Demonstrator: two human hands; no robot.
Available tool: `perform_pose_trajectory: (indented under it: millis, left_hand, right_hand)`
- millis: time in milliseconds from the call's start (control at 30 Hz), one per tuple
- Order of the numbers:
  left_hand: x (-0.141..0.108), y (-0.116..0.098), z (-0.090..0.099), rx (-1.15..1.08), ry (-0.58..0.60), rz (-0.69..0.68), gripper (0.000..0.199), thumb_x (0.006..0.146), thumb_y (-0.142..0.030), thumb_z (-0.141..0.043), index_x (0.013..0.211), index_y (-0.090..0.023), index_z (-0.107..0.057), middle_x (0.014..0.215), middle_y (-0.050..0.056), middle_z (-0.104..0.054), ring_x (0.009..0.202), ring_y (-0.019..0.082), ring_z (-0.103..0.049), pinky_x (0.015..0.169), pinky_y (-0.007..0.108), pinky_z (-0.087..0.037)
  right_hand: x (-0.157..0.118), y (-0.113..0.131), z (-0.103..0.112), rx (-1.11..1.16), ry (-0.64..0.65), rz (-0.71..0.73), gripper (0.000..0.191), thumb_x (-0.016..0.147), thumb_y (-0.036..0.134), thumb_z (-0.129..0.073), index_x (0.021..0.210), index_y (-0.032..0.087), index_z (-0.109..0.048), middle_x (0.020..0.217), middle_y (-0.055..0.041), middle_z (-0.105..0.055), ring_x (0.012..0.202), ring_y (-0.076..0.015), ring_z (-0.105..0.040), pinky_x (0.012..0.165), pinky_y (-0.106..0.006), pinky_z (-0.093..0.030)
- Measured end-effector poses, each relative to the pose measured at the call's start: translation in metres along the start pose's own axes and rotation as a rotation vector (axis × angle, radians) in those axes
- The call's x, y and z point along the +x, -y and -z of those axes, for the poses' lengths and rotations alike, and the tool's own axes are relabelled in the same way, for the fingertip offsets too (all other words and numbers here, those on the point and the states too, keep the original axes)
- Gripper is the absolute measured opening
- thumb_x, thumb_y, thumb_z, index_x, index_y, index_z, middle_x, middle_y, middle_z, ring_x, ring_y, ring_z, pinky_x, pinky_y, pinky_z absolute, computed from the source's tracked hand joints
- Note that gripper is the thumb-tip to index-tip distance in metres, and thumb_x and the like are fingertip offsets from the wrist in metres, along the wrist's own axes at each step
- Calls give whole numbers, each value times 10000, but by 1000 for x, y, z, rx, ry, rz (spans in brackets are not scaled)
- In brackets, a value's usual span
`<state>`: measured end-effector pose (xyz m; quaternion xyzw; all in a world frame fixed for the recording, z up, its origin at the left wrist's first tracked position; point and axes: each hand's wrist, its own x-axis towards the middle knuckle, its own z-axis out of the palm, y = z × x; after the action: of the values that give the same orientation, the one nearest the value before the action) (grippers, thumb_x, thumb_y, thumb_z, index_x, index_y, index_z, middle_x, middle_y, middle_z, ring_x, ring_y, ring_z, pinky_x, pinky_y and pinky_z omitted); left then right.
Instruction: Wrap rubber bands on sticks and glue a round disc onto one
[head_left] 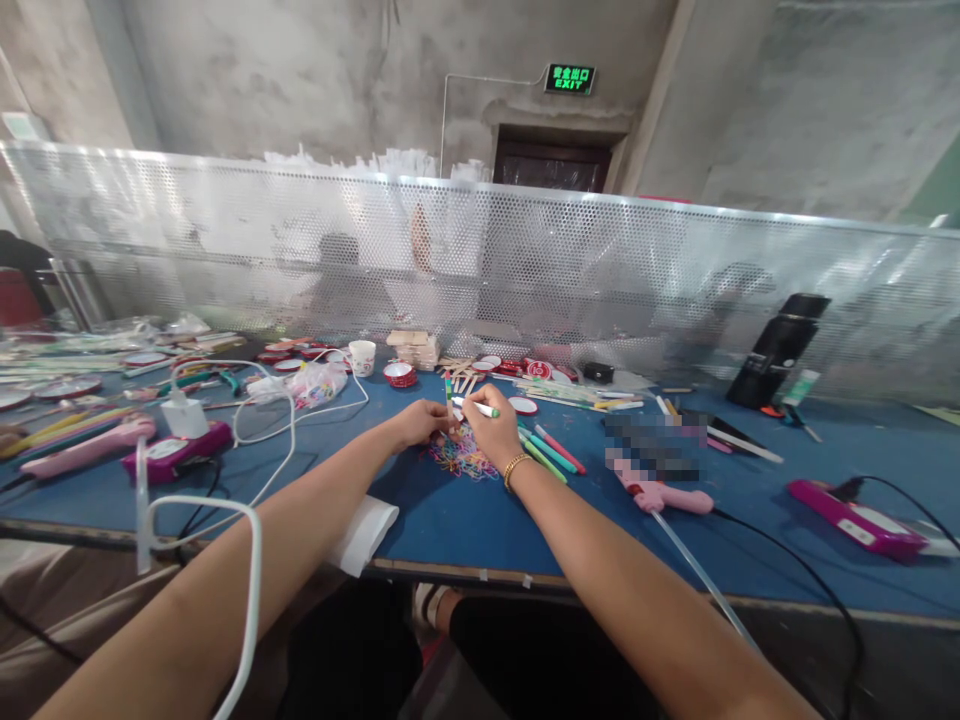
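Note:
My left hand pinches an upright wooden craft stick that has green and red colour on its upper part. In my right hand is a white marker pen with a green end, its tip side close to the stick. Below both hands lies a pile of thin multicoloured bands or strings on the blue table. Several coloured markers, green, teal and red, lie just right of my right wrist.
Behind my hands are stacked wooden pieces, red-rimmed lids and a paper cup. Pink glue guns lie on both sides, with purple power strips and cables. A black bottle stands right; a perforated metal screen runs behind.

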<state>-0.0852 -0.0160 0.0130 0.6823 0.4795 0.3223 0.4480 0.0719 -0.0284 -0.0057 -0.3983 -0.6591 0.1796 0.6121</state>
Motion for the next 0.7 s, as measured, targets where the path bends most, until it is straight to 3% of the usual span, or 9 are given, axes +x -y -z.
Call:
perform_pose_trajectory:
  millis: [700]
  left_hand:
    - [1,1,1,-6,21,11,373,633,-467,-743,741,-122,-652,721,65,-709,456,73,-537,402,178,-244]
  right_hand:
    - [0,2,1,-16,3,32,129,785,321,-517,721,211,-541,688,19,-599,669,-151,-548,649,-258,-401]
